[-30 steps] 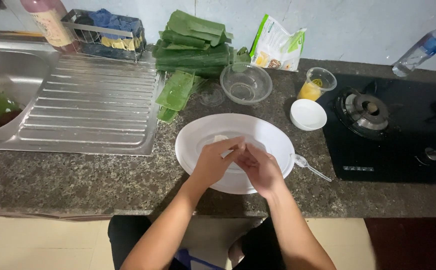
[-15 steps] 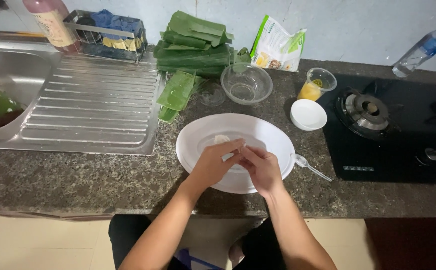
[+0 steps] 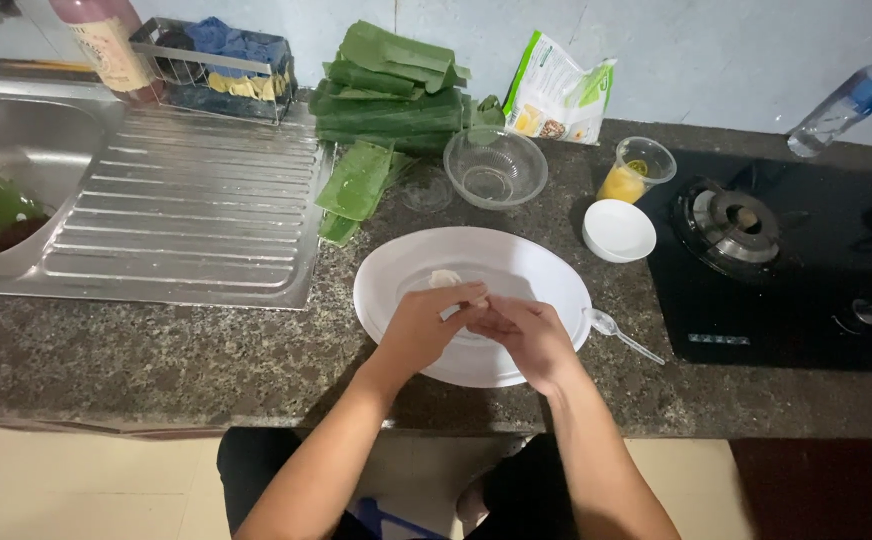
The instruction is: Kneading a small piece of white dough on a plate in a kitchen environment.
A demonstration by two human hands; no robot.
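Note:
Both my hands meet over a large white plate (image 3: 541, 275) on the dark stone counter. My left hand (image 3: 426, 325) and my right hand (image 3: 524, 335) pinch a small pale piece of dough between their fingertips, mostly hidden by the fingers. Another small pale lump of dough (image 3: 445, 278) lies on the plate just beyond my left hand. A clear plastic spoon (image 3: 621, 335) rests against the plate's right edge.
Behind the plate are a clear glass bowl (image 3: 495, 167), a small white bowl (image 3: 618, 230), a cup of yellow liquid (image 3: 633, 170), stacked green leaves (image 3: 391, 85) and a food packet (image 3: 559, 92). A steel sink drainboard (image 3: 181, 205) lies left, a gas stove (image 3: 736, 225) right.

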